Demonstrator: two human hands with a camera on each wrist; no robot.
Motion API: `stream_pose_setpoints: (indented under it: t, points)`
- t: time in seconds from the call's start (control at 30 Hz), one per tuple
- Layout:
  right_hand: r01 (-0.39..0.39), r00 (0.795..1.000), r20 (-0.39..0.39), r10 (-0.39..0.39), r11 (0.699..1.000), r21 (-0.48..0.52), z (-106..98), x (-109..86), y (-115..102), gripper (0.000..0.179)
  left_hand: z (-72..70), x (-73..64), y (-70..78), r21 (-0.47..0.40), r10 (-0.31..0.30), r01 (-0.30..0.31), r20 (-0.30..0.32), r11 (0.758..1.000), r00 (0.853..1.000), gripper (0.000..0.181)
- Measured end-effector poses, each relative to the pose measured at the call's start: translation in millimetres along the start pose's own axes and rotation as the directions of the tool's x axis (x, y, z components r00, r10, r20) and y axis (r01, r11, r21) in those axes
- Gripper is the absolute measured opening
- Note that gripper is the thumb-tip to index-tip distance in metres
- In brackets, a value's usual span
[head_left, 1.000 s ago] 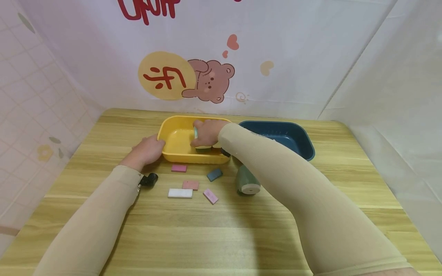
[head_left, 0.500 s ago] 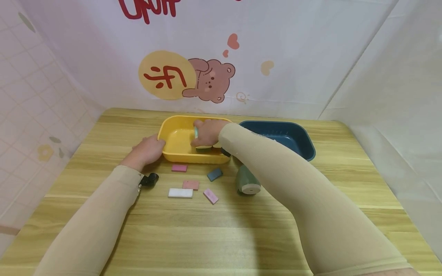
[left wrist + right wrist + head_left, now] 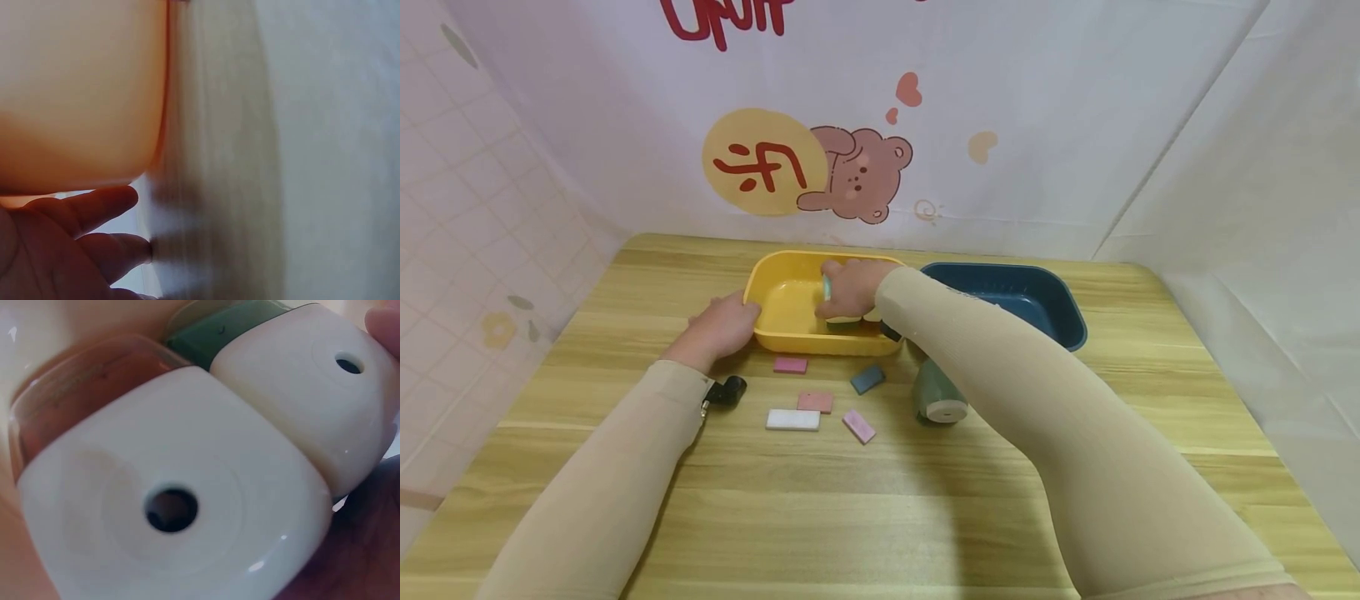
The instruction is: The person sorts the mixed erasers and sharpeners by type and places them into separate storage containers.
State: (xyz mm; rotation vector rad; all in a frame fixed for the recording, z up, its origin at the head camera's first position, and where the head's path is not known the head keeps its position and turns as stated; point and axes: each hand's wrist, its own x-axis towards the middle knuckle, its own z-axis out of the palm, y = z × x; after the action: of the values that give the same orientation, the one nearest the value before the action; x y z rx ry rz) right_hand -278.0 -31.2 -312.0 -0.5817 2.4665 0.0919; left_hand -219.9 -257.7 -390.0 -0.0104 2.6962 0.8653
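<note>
With our right hand we're gripping a green-and-white pencil sharpener inside the yellow basket, toward its right edge; our left hand is pinching its left edge. We're apparently placing; releasing seems due.

Left arm extends far, left grip pinching with other fingers spread; right arm slants far and left, right grip curled, its back upward.
</note>
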Motion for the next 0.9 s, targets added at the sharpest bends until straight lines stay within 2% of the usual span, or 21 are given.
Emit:
stream_pose_setpoints:
  t: [0.9]
  points:
    - [-0.02,1.0,0.018,0.02,1.0,0.016,-1.8,-5.6,-1.2,0.093,-0.9,-2.2,4.8,0.004,-0.011,0.011,0.007,1.0,1.0,0.062]
